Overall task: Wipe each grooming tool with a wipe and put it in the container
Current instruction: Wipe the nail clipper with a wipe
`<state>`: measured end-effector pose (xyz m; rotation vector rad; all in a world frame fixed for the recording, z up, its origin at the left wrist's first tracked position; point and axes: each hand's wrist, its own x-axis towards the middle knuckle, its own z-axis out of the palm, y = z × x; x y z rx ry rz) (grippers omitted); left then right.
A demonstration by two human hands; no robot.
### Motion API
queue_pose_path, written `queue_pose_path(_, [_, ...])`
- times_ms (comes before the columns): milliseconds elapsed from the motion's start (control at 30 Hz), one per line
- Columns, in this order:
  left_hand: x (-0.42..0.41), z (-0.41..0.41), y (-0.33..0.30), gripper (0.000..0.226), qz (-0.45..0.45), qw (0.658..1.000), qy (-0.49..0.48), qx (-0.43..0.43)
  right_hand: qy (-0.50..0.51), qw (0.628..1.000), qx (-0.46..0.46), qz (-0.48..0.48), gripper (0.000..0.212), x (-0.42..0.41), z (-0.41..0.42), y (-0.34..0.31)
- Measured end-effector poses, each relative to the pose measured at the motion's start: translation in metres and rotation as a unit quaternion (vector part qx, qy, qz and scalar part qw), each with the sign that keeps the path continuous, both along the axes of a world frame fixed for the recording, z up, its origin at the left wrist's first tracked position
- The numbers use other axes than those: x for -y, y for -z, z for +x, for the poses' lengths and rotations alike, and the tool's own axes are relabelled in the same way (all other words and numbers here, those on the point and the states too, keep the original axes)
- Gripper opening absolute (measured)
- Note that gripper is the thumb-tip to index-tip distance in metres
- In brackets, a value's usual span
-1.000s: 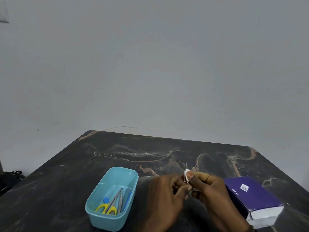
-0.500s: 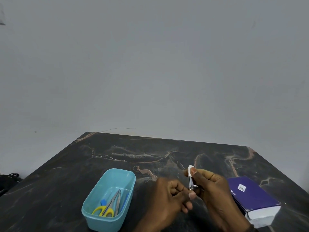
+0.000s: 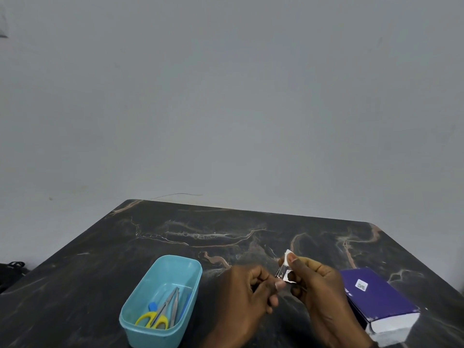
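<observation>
Just above the table, at the lower middle, both hands meet around a small shiny metal tool [image 3: 280, 272]. My left hand [image 3: 241, 297] pinches its lower end with curled fingers. My right hand [image 3: 319, 292] pinches a small white wipe [image 3: 288, 254] against the tool with its thumb on top. Most of the tool is hidden by the wipe and fingers. To the left stands a light blue container [image 3: 181, 259]. In it lie yellow-handled scissors [image 3: 152, 322], metal tweezers [image 3: 173, 304] and a blue tool [image 3: 187, 305].
A thick book with a purple cover [image 3: 376, 297] lies on the dark marbled table [image 3: 200, 237] right of my hands. A plain grey wall rises behind the table. Something dark [image 3: 11, 271] sits on the floor at the far left.
My right hand has slid the wipe a little up and right along the tool. My left hand has dropped slightly and still holds the lower end.
</observation>
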<state>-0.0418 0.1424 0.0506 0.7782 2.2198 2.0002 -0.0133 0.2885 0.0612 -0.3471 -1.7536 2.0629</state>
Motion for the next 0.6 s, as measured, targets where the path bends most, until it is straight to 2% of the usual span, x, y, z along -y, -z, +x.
queue_pose_path(200, [-0.0004,-0.0016,-0.0030,0.014,0.039,0.998,-0.053,0.010,-0.006,1.000,0.002,-0.008,0.020,-0.0005,-0.0003,-0.0017])
queue_pose_path(367, [-0.0002,-0.0042,-0.0030,0.013,0.058,0.991,-0.124,-0.003,-0.013,1.000,-0.011,0.024,0.018,0.0001,0.0009,-0.0019])
queue_pose_path(600, [0.0017,-0.0041,-0.0044,0.014,0.037,0.980,-0.193,-0.036,-0.019,0.998,-0.022,0.058,0.019,0.0042,0.0037,-0.0049])
